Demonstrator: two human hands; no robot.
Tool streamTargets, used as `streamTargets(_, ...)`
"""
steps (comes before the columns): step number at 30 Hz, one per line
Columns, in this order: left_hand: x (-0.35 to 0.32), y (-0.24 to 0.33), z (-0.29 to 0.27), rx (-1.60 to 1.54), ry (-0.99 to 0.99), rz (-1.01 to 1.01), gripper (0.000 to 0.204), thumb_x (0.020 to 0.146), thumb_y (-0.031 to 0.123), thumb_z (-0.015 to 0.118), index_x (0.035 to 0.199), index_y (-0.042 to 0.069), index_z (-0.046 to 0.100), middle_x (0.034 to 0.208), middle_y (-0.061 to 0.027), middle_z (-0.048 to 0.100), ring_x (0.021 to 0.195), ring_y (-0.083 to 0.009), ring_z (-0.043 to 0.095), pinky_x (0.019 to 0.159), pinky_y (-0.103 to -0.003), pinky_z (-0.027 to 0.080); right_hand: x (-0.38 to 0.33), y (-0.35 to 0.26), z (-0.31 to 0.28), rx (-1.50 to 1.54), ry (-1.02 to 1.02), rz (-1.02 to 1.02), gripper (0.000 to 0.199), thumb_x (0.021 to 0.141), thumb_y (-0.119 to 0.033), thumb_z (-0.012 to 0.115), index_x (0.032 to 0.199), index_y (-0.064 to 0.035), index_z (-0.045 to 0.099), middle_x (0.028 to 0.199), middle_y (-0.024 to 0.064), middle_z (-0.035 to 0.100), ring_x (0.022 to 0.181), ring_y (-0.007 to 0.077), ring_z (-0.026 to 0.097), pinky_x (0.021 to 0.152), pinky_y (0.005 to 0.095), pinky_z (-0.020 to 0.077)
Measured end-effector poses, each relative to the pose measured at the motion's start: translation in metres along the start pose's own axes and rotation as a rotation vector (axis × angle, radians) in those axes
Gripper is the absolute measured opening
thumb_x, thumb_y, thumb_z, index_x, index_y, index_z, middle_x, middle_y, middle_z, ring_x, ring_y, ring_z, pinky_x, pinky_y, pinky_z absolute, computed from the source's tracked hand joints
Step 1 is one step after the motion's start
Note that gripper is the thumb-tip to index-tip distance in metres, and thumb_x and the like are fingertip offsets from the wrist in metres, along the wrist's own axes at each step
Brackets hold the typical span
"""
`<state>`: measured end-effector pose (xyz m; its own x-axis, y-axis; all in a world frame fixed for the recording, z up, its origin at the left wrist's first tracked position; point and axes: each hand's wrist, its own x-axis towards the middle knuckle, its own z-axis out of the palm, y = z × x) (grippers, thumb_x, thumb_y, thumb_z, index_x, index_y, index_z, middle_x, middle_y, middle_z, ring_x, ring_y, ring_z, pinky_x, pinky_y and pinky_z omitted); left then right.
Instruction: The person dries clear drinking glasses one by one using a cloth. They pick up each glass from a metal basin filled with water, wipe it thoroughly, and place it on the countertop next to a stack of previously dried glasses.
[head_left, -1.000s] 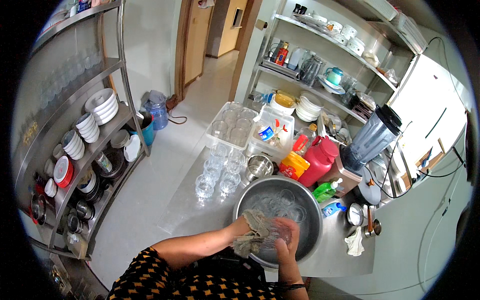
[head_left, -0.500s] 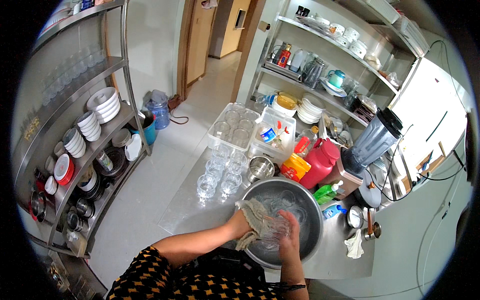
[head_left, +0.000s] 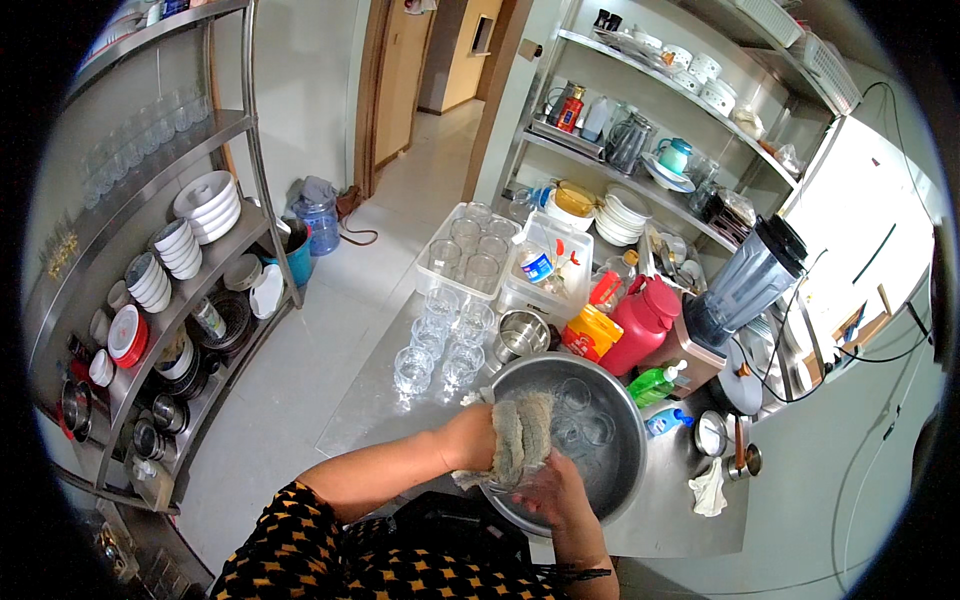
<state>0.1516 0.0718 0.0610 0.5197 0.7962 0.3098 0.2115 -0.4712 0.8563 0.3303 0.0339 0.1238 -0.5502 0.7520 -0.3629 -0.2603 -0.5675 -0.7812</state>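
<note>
A greenish-grey cloth (head_left: pixel 522 438) is wrapped over the fingers of my left hand (head_left: pixel 468 437), which grips it above the near left side of a wide metal basin (head_left: pixel 637 440). Close against the cloth, my right hand (head_left: pixel 560 490) has its fingers curled round a clear drinking glass (head_left: pixel 528 480), mostly hidden by the cloth and the fingers. Water fills the bottom of the basin, and several clear glasses (head_left: pixel 598 428) lie in it. Left of the basin, several upright glasses (head_left: pixel 430 340) stand in rows on the steel table (head_left: pixel 375 425).
Behind the basin are a steel pot (head_left: pixel 522 338), a tub of glasses (head_left: pixel 455 285), a yellow packet (head_left: pixel 591 335) and a red jug (head_left: pixel 642 325). On the right stand a green bottle (head_left: pixel 655 385), a blender (head_left: pixel 745 280) and a white cloth (head_left: pixel 709 490). A dish rack (head_left: pixel 240 240) lines the left wall.
The cloth has moved right and over the glass, hiding most of it. My right hand has lowered and turned toward the near left side of the basin.
</note>
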Motion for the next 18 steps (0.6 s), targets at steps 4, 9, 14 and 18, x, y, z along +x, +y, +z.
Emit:
streamTargets(4,0.004,0.041,-0.014,0.954,-0.057,0.113,0.025,0.079,0.017,0.043,0.100,0.009,0.056,0.103,-0.0100,0.056,0.098,-0.0249,0.051,0.084,-0.033,0.040,0.000,0.010,0.002,0.014,0.173,-0.140,0.059,0.073,-0.044,0.053,0.112,-0.0022,0.038,0.095,0.0154,0.053,0.062,0.0201,0.057,0.036,0.0242,0.0386)
streamTargets(9,0.003,0.022,0.006,0.131,0.222,-0.096,0.025,0.081,0.015,0.048,0.104,0.008,0.054,0.101,-0.0080,0.057,0.092,-0.0237,0.054,0.079,-0.031,0.042,0.004,0.016,-0.004,-0.367,0.275,-0.570,0.056,0.069,-0.032,0.059,0.112,-0.0020,0.039,0.099,0.0131,0.050,0.078,0.0209,0.054,0.053,0.0266,0.0447)
streamTargets(14,-0.004,0.028,0.019,-1.140,0.094,-0.468,0.023,0.083,0.014,0.050,0.104,0.006,0.052,0.096,-0.0066,0.057,0.080,-0.0151,0.056,0.068,-0.027,0.046,0.005,0.015,-0.016,-0.784,0.230,-0.865,0.057,0.060,-0.009,0.061,0.113,-0.0034,0.040,0.106,0.0142,0.043,0.094,0.0231,0.047,0.075,0.0328,0.0447)
streamTargets(18,-0.007,0.029,0.010,-1.426,-0.023,-0.469,0.030,0.082,0.014,0.052,0.110,0.003,0.047,0.103,-0.0067,0.053,0.087,-0.0140,0.054,0.074,-0.027,0.047,0.005,0.012,-0.016,-0.889,0.277,-1.090,0.058,0.060,-0.009,0.062,0.113,-0.0034,0.040,0.107,0.0146,0.043,0.094,0.0241,0.047,0.076,0.0327,0.0445)
